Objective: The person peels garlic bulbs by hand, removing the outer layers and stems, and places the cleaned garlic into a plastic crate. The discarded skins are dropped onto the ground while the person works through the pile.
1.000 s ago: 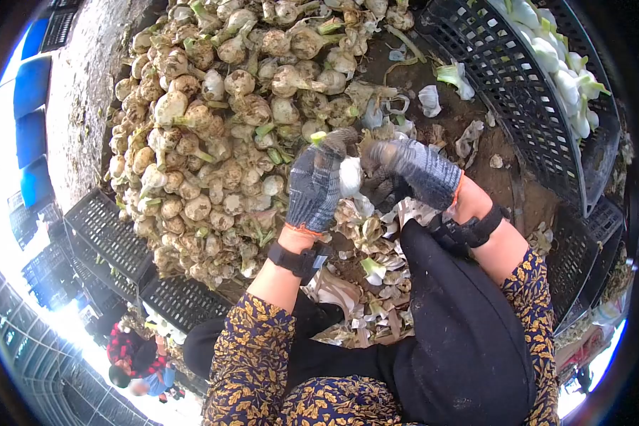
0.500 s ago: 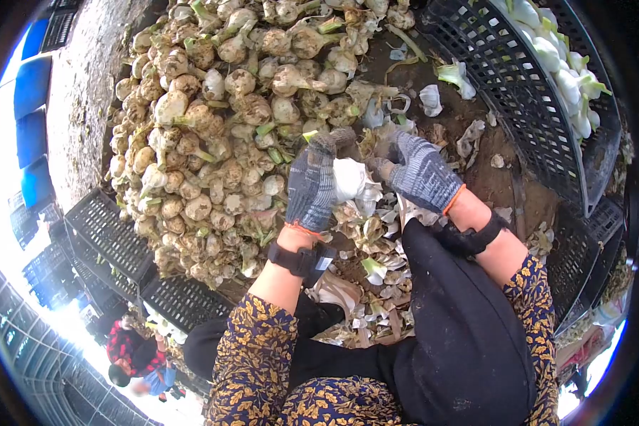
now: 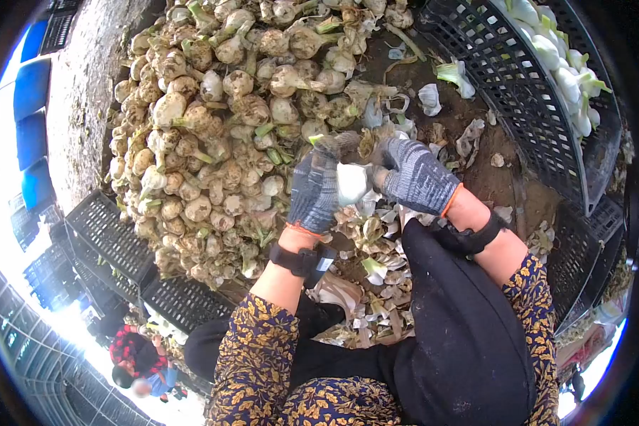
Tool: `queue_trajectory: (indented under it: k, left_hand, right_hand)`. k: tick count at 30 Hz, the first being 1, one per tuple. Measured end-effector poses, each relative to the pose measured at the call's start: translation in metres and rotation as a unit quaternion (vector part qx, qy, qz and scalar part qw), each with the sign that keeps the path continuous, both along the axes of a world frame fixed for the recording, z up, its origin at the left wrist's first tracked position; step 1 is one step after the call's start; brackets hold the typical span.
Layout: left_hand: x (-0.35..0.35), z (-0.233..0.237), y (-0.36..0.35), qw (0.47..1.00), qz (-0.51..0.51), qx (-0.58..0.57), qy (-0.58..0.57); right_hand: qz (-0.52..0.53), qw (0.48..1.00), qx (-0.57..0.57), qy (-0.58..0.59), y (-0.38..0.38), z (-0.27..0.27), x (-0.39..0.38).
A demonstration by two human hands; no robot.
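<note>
A white garlic bulb [image 3: 352,184] is gripped in my left hand [image 3: 312,186], its green cut stem showing above the fingers. My left hand wears a grey knitted glove, fingers wrapped round the bulb. On the bulb's other side is my right hand [image 3: 420,176], gloved too, with fingers curled in and the tips close against the bulb. Those fingertips are slightly blurred, and what they pinch is hidden. Below both hands lie loose garlic skins [image 3: 370,231] and a trimmed stem piece [image 3: 374,270].
A big heap of soil-covered garlic bulbs [image 3: 213,142] fills the left and front. At right stands a black plastic crate [image 3: 518,92] holding peeled white garlic [image 3: 564,71]. More black crates [image 3: 113,234] are at left. Another person [image 3: 138,355] sits at lower left.
The loose skin hanging off the bulb's right side has come away, leaving it smoother and whiter. My right hand has shifted slightly toward the bulb. The left hand keeps its grip.
</note>
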State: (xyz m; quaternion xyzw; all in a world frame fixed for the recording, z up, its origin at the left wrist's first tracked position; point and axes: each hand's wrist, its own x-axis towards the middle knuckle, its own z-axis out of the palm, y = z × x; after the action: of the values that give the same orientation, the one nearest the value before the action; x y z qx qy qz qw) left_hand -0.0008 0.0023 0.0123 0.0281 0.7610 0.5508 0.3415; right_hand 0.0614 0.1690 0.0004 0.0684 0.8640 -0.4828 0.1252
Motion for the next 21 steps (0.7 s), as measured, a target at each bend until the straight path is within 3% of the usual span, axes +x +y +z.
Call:
queue_trajectory:
  k: [5, 7, 9, 11, 12, 14, 15, 17, 20, 21]
  left_hand:
    - [0.005, -0.006, 0.004, 0.996, 0.052, -0.042, -0.062]
    - [0.005, -0.004, 0.008, 0.990, 0.082, -0.080, -0.084]
    - [0.002, -0.002, 0.014, 0.960, 0.223, 0.052, -0.163]
    - [0.001, -0.005, 0.013, 0.952, 0.237, 0.034, -0.191]
    - [0.000, -0.007, 0.015, 0.928, 0.285, 0.093, -0.219]
    - [-0.001, -0.006, 0.017, 0.876, 0.350, 0.181, -0.278]
    - [-0.003, -0.007, 0.017, 0.877, 0.349, 0.182, -0.277]
    - [-0.006, -0.012, 0.015, 0.815, 0.405, 0.260, -0.321]
    - [-0.011, -0.013, 0.013, 0.810, 0.407, 0.264, -0.330]
    - [-0.014, -0.013, 0.012, 0.798, 0.417, 0.261, -0.348]
  right_hand:
    - [-0.070, 0.996, -0.034, -0.036, 0.000, 0.005, 0.003]
    - [-0.110, 0.993, 0.011, 0.031, -0.003, -0.001, 0.005]
    - [-0.112, 0.993, -0.037, 0.014, -0.003, 0.000, 0.004]
    - [-0.194, 0.956, -0.215, 0.034, -0.005, -0.003, -0.002]
    - [-0.234, 0.931, -0.272, 0.063, -0.006, -0.001, -0.004]
    - [-0.274, 0.915, -0.291, 0.063, -0.003, 0.004, -0.007]
    - [-0.313, 0.896, -0.308, 0.061, -0.001, 0.006, -0.009]
    - [-0.304, 0.915, -0.264, 0.011, 0.010, 0.004, -0.010]
    - [-0.411, 0.770, -0.486, 0.044, 0.016, 0.007, -0.013]
    - [-0.422, 0.766, -0.483, 0.040, 0.022, 0.001, -0.013]
